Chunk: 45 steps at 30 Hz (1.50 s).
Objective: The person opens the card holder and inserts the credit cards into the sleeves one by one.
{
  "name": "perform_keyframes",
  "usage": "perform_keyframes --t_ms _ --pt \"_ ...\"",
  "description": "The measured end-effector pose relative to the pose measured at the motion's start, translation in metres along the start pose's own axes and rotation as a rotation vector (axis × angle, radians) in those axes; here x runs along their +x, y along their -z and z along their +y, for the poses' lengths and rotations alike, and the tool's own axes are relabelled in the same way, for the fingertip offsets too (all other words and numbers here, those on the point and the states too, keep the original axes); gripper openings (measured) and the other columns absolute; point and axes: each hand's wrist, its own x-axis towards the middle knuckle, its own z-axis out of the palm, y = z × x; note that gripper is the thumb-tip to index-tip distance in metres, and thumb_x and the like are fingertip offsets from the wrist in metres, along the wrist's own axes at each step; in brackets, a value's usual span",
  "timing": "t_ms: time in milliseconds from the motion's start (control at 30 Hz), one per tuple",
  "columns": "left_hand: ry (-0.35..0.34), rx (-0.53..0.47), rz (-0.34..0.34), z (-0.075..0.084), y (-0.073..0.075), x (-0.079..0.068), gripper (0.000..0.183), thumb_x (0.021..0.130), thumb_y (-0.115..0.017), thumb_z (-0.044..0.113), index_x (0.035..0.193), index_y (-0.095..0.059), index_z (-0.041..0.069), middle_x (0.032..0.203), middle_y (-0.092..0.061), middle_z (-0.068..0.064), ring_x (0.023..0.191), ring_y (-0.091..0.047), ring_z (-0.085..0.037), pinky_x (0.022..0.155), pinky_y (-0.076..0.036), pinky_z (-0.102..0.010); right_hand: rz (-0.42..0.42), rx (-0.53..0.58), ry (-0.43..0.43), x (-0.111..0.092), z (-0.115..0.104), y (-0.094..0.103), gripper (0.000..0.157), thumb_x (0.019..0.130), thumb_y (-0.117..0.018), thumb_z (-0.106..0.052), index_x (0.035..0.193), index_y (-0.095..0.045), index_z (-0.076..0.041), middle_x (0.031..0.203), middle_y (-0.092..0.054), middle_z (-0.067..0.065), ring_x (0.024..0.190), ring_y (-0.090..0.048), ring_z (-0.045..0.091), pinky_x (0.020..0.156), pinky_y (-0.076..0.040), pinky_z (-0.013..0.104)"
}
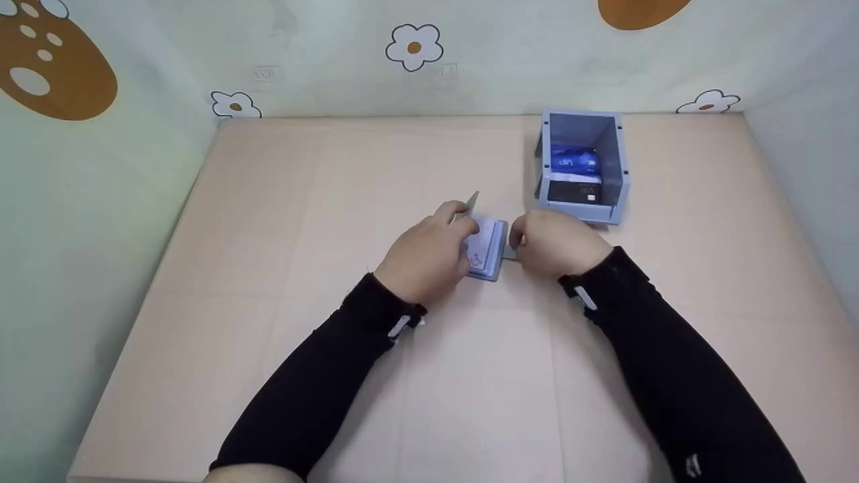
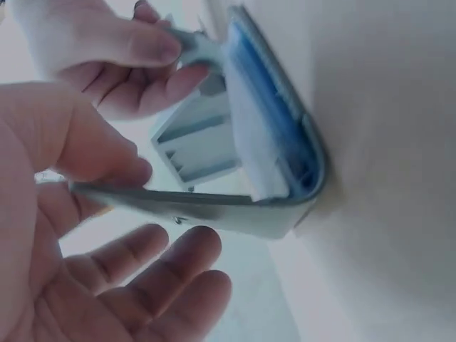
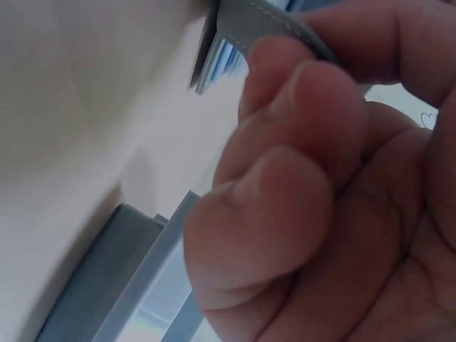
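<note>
Holding this card wallet [image 1: 488, 248] on the table [image 1: 335, 201], 8 o'clock from the grey-blue bin [image 1: 582, 214]: left hand [image 1: 429, 251], at its 9, pinches the raised cover [image 2: 214, 204]; right hand [image 1: 557, 241], at 3, pinches the strap [image 3: 253, 21]. Looks light tbh, cover stiffish, sleeves [image 2: 258, 117] probably floppy and slippery, so grab cover edges.

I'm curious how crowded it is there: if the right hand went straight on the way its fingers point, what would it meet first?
Probably the open card holder, whose strap the right hand pinches; the left hand lies beyond it. Height is hard to judge.
</note>
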Motion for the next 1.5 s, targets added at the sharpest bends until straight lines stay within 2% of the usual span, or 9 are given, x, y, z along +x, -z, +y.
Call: perform_keyframes --t_ms 167,300,400,567,700,800,933,1133,1500 --pt "0.097 0.015 0.055 -0.007 0.006 0.001 0.032 0.093 -0.067 0.014 0.122 -0.073 0.006 0.158 -0.049 -0.012 0.128 -0.061 -0.032 0.105 -0.054 -0.043 -0.012 -0.003 -0.014 0.0 0.003 0.0 0.027 0.085 -0.059 -0.003 0.102 -0.079 -0.006 0.103 -0.077 0.014 0.09 -0.067 0.03 0.087 -0.056 0.049" --pt "0.146 0.057 0.055 -0.014 0.007 0.0 0.03 0.097 -0.07 0.027 0.111 -0.077 0.001 0.165 -0.044 -0.011 0.153 -0.04 -0.033 0.126 -0.032 -0.047 -0.008 -0.008 -0.014 0.002 0.007 -0.001 0.028 0.086 -0.058 -0.003 0.103 -0.081 -0.005 0.105 -0.077 0.014 0.092 -0.068 0.03 0.089 -0.057 0.049" --pt "0.155 0.111 0.008 -0.017 0.007 0.0 0.035 0.099 -0.071 0.033 0.103 -0.079 -0.001 0.164 -0.046 -0.011 0.16 -0.03 -0.03 0.132 -0.018 -0.049 -0.004 -0.015 -0.012 0.003 0.009 -0.001 0.028 0.086 -0.059 -0.003 0.102 -0.082 -0.005 0.104 -0.078 0.014 0.091 -0.069 0.03 0.087 -0.059 0.049" --pt "0.117 0.157 -0.046 -0.017 0.001 0.001 0.052 0.097 -0.073 0.044 0.118 -0.075 -0.003 0.143 -0.066 -0.014 0.145 -0.053 -0.028 0.129 -0.03 -0.046 0.001 -0.028 0.0 0.005 0.009 -0.001 0.026 0.086 -0.059 -0.004 0.099 -0.082 -0.005 0.1 -0.078 0.013 0.088 -0.069 0.03 0.085 -0.059 0.048" --pt "0.095 0.165 -0.06 -0.015 -0.007 0.0 0.074 0.09 -0.078 0.055 0.138 -0.063 0.002 0.136 -0.068 -0.012 0.118 -0.068 -0.028 0.109 -0.052 -0.046 0.013 -0.053 0.032 0.005 0.009 -0.002 0.025 0.087 -0.059 -0.004 0.098 -0.082 -0.004 0.099 -0.079 0.014 0.089 -0.071 0.032 0.087 -0.059 0.05" --pt "0.086 0.151 -0.071 -0.013 -0.012 0.001 0.089 0.085 -0.081 0.059 0.151 -0.052 0.008 0.14 -0.064 -0.012 0.109 -0.069 -0.027 0.093 -0.059 -0.046 0.021 -0.059 0.047 0.005 0.009 -0.002 0.024 0.087 -0.06 -0.004 0.096 -0.081 -0.004 0.097 -0.079 0.014 0.086 -0.07 0.031 0.085 -0.059 0.05" --pt "0.089 0.141 -0.105 -0.007 -0.015 0.002 0.099 0.082 -0.083 0.06 0.159 -0.044 0.012 0.152 -0.056 -0.015 0.126 -0.066 -0.032 0.097 -0.059 -0.048 0.017 -0.056 0.046 0.005 0.008 -0.001 0.021 0.086 -0.06 -0.004 0.092 -0.081 -0.005 0.091 -0.076 0.012 0.079 -0.065 0.028 0.08 -0.058 0.049" --pt "0.031 0.081 -0.159 0.005 -0.01 0.002 0.09 0.087 -0.083 0.05 0.16 -0.044 0.013 0.16 -0.047 -0.019 0.139 -0.058 -0.034 0.109 -0.054 -0.048 0.016 -0.053 0.027 0.004 0.009 -0.001 0.019 0.088 -0.061 -0.005 0.091 -0.08 -0.005 0.089 -0.075 0.011 0.077 -0.064 0.027 0.078 -0.058 0.048" --pt "0.051 0.123 -0.213 0.009 -0.017 0.014 0.09 0.09 -0.08 0.047 0.164 -0.038 0.015 0.151 -0.051 -0.022 0.107 -0.071 -0.032 0.091 -0.062 -0.046 0.044 -0.054 0.056 0.004 0.009 -0.001 0.018 0.089 -0.062 -0.006 0.088 -0.079 -0.003 0.083 -0.073 0.012 0.073 -0.062 0.028 0.076 -0.057 0.048"
